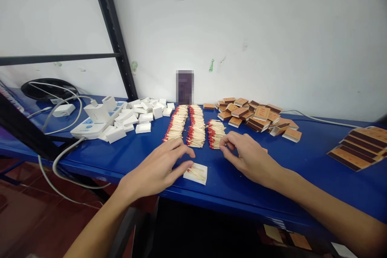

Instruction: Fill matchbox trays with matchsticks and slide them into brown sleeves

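My left hand (160, 165) hovers over the front of the blue table with thumb and index finger apart. Its thumb tip is at the upper left edge of a small white matchbox tray (204, 177), in which a few red-tipped matches (196, 172) lie. My right hand (246, 155) has its thumb and index finger pinched at the right-hand ends of the shortest match row (214, 133); the fingertips partly hide what is between them. Two longer rows of matches, the left row (175, 123) and the middle row (196, 127), extend back toward the wall.
White empty trays (143, 113) are heaped at the back left, beside a power strip (90, 127) with plugs and cables. Brown matchbox sleeves (256, 115) are piled at the back right. More sleeves (359, 149) lie in a neat stack farther right. A black shelf post (113, 28) stands left.
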Demonstrator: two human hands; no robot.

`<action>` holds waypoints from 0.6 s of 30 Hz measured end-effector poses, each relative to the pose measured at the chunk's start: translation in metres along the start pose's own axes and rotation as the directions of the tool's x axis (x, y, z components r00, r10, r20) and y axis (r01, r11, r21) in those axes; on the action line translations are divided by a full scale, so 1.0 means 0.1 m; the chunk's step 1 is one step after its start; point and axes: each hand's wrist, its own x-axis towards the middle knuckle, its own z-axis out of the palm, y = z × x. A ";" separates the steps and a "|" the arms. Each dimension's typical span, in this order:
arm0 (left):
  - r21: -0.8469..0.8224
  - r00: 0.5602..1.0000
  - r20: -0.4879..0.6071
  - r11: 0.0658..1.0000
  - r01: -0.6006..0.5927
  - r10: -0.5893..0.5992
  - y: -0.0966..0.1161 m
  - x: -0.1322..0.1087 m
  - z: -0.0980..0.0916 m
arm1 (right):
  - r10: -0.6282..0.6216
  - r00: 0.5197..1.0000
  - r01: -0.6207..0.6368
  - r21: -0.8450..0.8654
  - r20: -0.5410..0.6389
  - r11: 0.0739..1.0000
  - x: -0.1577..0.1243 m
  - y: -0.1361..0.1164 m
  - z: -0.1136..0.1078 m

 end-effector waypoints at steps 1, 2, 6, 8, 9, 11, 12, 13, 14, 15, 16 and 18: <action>0.013 1.000 -0.019 1.000 0.009 -0.009 -0.04 0.01 0.01 | 0.002 1.000 -0.002 0.017 0.002 1.000 0.00 -0.03 0.00; 0.039 0.999 -0.041 0.999 0.026 -0.024 -0.09 0.01 0.02 | -0.001 1.000 0.000 0.041 0.011 0.999 -0.01 -0.07 0.00; 0.177 0.991 -0.099 0.978 0.112 -0.095 -0.36 0.00 -0.01 | -0.025 0.994 0.003 0.196 0.109 0.981 -0.02 -0.36 0.00; 0.224 0.990 -0.100 0.967 0.119 -0.098 -0.44 0.00 -0.02 | -0.025 0.987 -0.016 0.254 0.156 0.967 -0.02 -0.49 0.01; 0.243 0.991 -0.100 0.963 0.113 -0.091 -0.46 0.00 -0.01 | -0.022 0.985 -0.026 0.266 0.174 0.964 -0.01 -0.53 0.01; 0.278 0.993 -0.096 0.956 0.091 -0.066 -0.47 0.01 0.00 | -0.009 0.981 -0.042 0.259 0.192 0.965 0.00 -0.56 0.01; 0.291 0.994 -0.094 0.953 0.079 -0.054 -0.46 0.01 0.01 | 0.004 0.982 -0.051 0.244 0.190 0.968 0.01 -0.54 0.00; 0.301 0.995 -0.092 0.951 0.069 -0.043 -0.46 0.02 0.02 | 0.020 0.984 -0.060 0.223 0.177 0.973 0.03 -0.50 -0.01; 0.309 0.995 -0.090 0.949 0.060 -0.034 -0.45 0.02 0.02 | 0.037 0.987 -0.069 0.196 0.159 0.978 0.04 -0.45 -0.03; 0.313 0.996 -0.088 0.948 0.055 -0.028 -0.44 0.02 0.03 | 0.052 0.989 -0.076 0.166 0.140 0.983 0.05 -0.39 -0.05; 0.312 0.996 -0.085 0.949 0.050 -0.024 -0.43 0.02 0.04 | 0.066 0.990 -0.082 0.134 0.123 0.988 0.06 -0.32 -0.06; 0.298 0.997 -0.078 0.953 0.044 -0.022 -0.42 0.02 0.04 | 0.089 0.990 -0.098 0.070 0.111 0.993 0.07 -0.18 -0.09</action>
